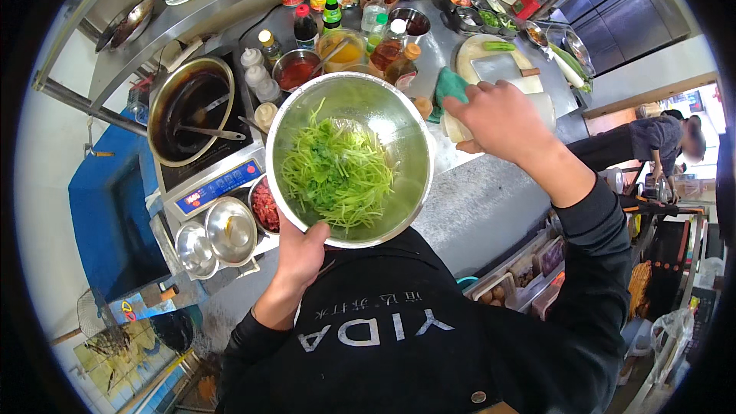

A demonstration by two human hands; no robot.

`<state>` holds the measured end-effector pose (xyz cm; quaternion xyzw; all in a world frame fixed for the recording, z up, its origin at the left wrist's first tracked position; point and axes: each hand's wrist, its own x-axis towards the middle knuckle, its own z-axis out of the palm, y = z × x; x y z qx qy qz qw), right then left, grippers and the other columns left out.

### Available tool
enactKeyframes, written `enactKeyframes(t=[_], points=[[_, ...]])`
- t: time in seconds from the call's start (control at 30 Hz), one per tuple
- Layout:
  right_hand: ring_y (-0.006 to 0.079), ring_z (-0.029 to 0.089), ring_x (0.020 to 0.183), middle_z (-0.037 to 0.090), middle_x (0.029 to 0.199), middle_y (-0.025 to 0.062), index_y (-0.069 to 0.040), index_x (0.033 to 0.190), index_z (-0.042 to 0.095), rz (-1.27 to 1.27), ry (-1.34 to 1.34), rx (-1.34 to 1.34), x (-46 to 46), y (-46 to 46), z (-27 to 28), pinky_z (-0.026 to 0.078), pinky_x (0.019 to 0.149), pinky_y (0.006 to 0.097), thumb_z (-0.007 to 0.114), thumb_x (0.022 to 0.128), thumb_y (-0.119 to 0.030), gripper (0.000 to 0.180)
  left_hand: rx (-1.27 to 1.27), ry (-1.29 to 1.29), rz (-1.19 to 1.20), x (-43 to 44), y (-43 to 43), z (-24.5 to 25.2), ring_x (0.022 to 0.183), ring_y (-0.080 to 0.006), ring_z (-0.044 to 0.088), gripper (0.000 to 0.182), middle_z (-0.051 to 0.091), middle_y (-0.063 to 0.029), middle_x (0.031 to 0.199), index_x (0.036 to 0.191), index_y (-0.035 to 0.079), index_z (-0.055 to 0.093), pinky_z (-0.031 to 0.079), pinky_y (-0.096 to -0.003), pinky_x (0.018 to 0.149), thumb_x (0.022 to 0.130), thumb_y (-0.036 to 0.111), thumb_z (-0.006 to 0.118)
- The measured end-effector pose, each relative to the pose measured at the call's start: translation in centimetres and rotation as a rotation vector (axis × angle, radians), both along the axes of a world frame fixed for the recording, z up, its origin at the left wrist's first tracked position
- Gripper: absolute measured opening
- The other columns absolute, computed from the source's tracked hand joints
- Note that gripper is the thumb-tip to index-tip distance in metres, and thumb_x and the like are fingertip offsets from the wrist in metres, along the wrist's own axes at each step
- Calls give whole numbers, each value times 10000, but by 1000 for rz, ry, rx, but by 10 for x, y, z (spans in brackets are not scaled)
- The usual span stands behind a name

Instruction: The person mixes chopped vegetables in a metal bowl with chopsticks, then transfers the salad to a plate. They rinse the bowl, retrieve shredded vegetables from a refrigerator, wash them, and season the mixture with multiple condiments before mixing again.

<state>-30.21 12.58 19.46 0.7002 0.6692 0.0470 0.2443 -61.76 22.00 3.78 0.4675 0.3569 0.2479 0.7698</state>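
Note:
My left hand (302, 250) grips the near left rim of a large stainless steel mixing bowl (422, 184), thumb over the edge. Inside lie thin shredded green vegetable strips (345, 178) with chopped leafy herbs (329, 165) on top. My right hand (497, 121) is palm down to the bowl's right, at a pale cylindrical container (543, 108); whether the fingers hold it cannot be told. A green cloth (451, 87) lies just beyond that hand. Behind it, a cleaver (495, 67) rests on a round cutting board (467, 49) beside a piece of green vegetable (499, 46).
At left, a pot of dark liquid (192, 109) with a ladle stands on an induction cooker (218, 187). Two steel bowls (231, 230) and a bowl of raw meat (264, 205) sit nearby. Sauce bottles (391, 46) crowd the back. Another person (650, 138) bends at far right.

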Motion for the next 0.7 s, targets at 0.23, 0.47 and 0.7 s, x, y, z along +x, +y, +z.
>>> enactKeyframes(t=[0.23,0.47,0.7], points=[[239,714,897,689,901,65,-159,1150,616,-73,-35,-6,2,-11,14,566,728,363,857,692,-405,573,-63,-70,-36,11,7,0,1298,-243,490,814,464,-139,1423,1515,-4,235,381,-372,1117,752,-162,474],[340,694,973,693,1043,147,-105,1204,588,-118,503,266,31,-14,-7,551,818,439,835,753,-407,597,-252,-162,-33,18,16,-3,1259,-266,537,757,515,-131,1372,1480,11,326,443,-392,1069,758,-168,467],[188,643,1087,686,1159,84,-60,1306,579,-416,1229,731,118,-4,-110,493,953,332,876,790,-266,630,-229,87,183,35,3,0,1113,-275,632,616,578,-132,1277,1404,21,422,571,-390,873,808,-116,498]])
